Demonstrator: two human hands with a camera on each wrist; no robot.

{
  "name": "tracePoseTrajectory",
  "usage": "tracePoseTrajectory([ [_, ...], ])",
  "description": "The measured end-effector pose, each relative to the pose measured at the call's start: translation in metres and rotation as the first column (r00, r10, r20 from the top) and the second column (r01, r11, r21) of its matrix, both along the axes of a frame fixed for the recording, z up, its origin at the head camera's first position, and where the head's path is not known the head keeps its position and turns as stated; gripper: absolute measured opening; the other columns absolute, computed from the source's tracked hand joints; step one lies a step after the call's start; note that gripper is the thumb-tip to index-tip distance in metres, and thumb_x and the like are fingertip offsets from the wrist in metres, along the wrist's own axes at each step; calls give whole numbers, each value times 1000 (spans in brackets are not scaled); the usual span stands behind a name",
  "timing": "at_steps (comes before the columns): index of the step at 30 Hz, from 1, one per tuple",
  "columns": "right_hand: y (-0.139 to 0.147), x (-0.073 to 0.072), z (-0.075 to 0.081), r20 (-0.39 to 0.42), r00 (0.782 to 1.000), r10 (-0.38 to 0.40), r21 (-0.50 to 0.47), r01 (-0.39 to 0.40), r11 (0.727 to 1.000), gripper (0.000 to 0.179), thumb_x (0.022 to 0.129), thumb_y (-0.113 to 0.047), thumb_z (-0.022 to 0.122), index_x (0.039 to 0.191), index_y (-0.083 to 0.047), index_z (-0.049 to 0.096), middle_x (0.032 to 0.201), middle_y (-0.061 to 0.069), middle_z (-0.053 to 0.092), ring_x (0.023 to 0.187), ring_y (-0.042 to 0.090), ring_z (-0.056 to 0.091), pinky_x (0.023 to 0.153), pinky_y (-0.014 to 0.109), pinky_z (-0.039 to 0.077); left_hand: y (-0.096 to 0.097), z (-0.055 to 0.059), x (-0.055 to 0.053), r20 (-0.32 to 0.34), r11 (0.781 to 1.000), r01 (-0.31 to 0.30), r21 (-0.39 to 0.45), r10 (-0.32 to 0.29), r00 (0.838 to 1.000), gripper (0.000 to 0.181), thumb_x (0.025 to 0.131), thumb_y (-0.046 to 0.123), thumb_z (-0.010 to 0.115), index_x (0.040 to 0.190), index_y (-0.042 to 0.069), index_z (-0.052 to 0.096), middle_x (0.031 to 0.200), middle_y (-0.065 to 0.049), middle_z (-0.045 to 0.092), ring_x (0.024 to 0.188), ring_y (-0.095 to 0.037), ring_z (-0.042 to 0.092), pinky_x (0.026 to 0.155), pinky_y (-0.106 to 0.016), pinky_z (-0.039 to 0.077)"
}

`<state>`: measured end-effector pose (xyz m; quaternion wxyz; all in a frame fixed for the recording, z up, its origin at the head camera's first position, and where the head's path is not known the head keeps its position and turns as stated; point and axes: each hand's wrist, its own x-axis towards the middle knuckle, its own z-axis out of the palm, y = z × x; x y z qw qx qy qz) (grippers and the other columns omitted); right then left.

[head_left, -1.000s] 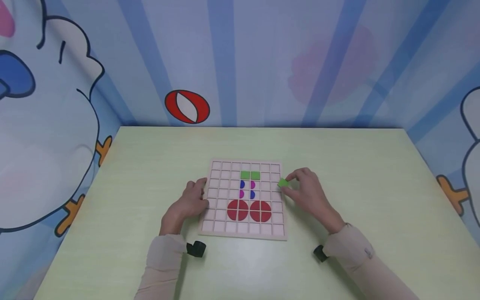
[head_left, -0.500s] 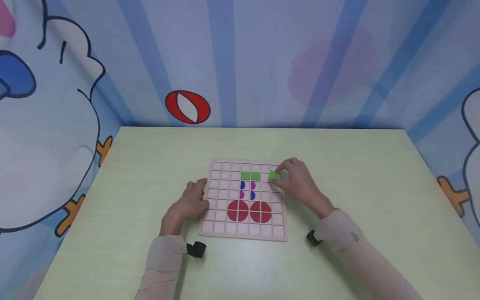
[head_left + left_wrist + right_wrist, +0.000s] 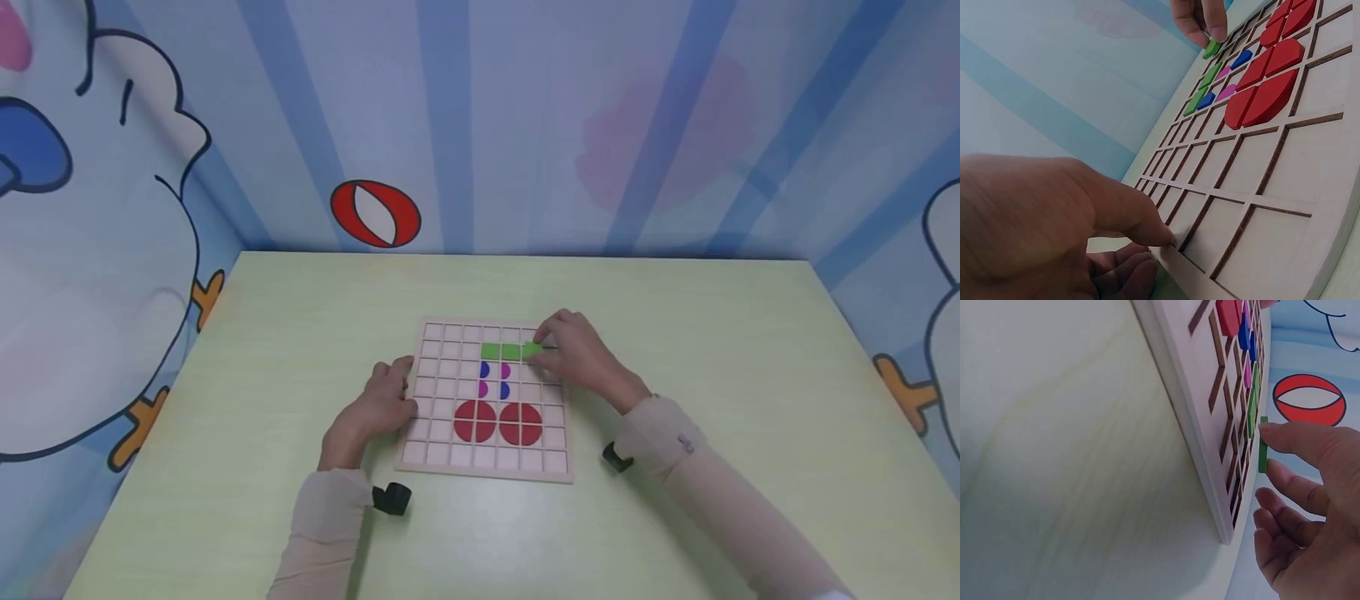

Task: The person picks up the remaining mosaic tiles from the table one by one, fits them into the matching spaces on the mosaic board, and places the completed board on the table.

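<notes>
A pale wooden grid board point(image 3: 435, 454) lies flat on the table. My left hand point(image 3: 375, 404) holds its left rim; in the left wrist view the thumb point(image 3: 1141, 222) touches the rim and the other fingers curl beside it. My right hand point(image 3: 581, 354) pinches a green square tile point(image 3: 532, 350) between thumb and finger, over the second row from the back. In the right wrist view that tile point(image 3: 1263, 447) shows edge-on, apart from the board. Left of it, two green tiles point(image 3: 500, 352) sit in neighbouring cells.
Small blue and pink half-round pieces point(image 3: 494, 380) sit in the middle cells. Closer to me, red quarter pieces form two discs point(image 3: 498, 422). A painted wall point(image 3: 517, 125) stands behind the table point(image 3: 315, 308). A small black device point(image 3: 393, 498) sits at each wrist.
My right hand has carried the green tile leftward and slightly back, from the board's right edge to beside the two placed green tiles. My left hand has stayed at the left rim.
</notes>
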<state>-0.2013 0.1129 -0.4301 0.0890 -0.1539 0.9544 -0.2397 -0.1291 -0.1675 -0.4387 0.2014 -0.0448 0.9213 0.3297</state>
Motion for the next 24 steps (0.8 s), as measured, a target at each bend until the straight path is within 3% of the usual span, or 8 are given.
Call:
tracePoseTrajectory([
  [24, 4, -6, -11, 31, 999, 10, -14, -9, 1000, 29, 84, -29, 71, 107, -13, 67, 120, 9, 54, 114, 27, 47, 98, 45, 40, 0, -1, -1, -15, 1000, 5, -2, -5, 1000, 71, 86, 7, 51, 151, 9, 22, 116, -13, 39, 100, -25, 42, 78, -37, 39],
])
